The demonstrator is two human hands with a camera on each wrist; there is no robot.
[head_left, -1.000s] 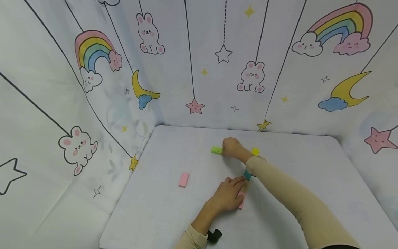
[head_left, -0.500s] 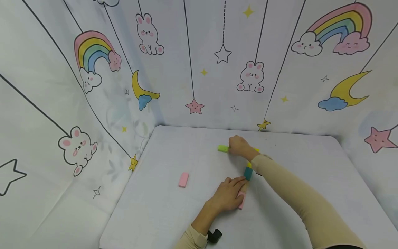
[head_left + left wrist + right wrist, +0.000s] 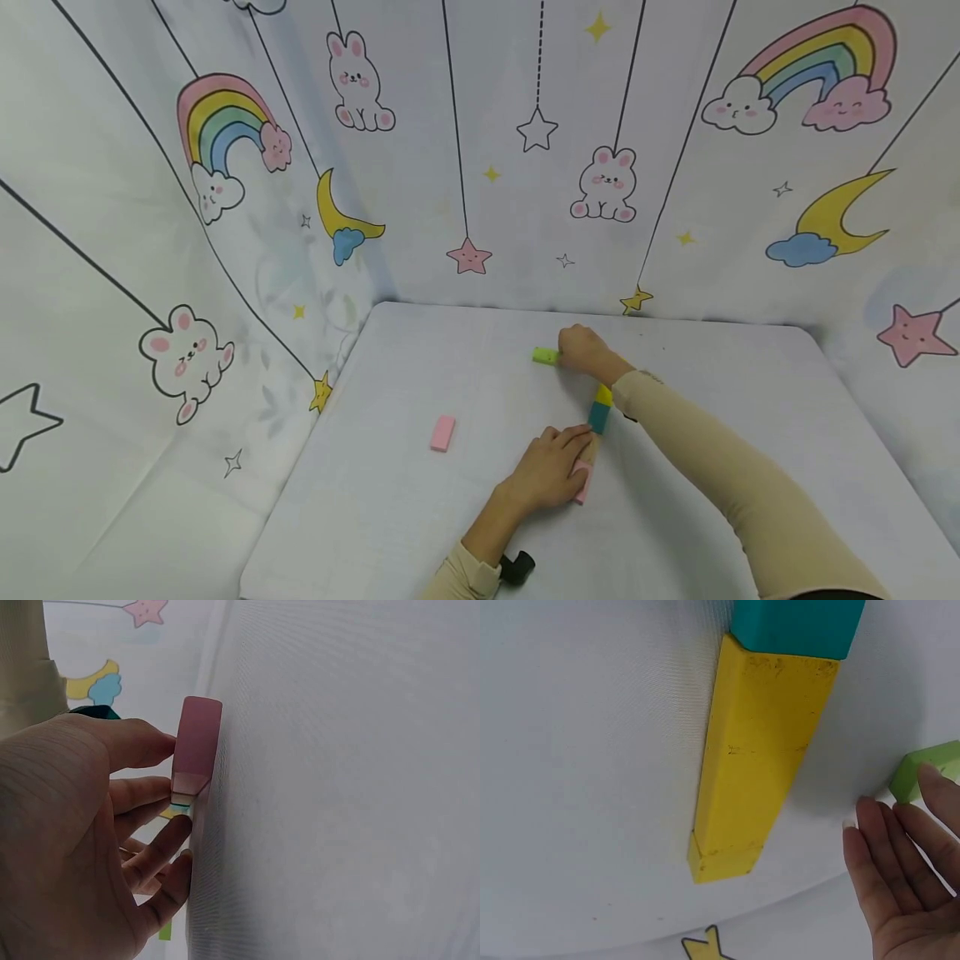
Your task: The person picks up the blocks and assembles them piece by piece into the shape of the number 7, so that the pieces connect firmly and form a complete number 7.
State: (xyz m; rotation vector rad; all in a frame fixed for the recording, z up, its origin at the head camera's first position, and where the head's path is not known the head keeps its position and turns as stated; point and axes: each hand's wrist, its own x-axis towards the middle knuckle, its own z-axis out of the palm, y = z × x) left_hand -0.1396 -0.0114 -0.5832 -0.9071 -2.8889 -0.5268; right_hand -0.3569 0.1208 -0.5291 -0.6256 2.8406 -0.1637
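A row of blocks runs up the table: a pink block point(image 3: 582, 485), a natural wood block point(image 3: 590, 451), a teal block point(image 3: 598, 418) and yellow blocks point(image 3: 761, 742) end to end. My left hand point(image 3: 546, 471) lies along the row's left side. Its thumb touches the pink block point(image 3: 198, 742) and its other fingers stretch forward beside the row. My right hand point(image 3: 588, 353) pinches the right end of a light green block point(image 3: 545, 356), left of the row's far end. In the right wrist view the thumb lies on the green block point(image 3: 930, 769), apart from the yellow ones.
A loose pink block point(image 3: 443, 433) lies on the white tabletop point(image 3: 360, 500), left of the row. Behind the table's far edge stands a white cloth backdrop point(image 3: 420, 167) with printed rabbits, stars and rainbows. My right sleeve point(image 3: 712, 475) passes over the right half of the table.
My right hand has moved right and slightly away with the green block, bringing it closer to the row's far end. More of the yellow near the teal block shows. My left hand has stayed put.
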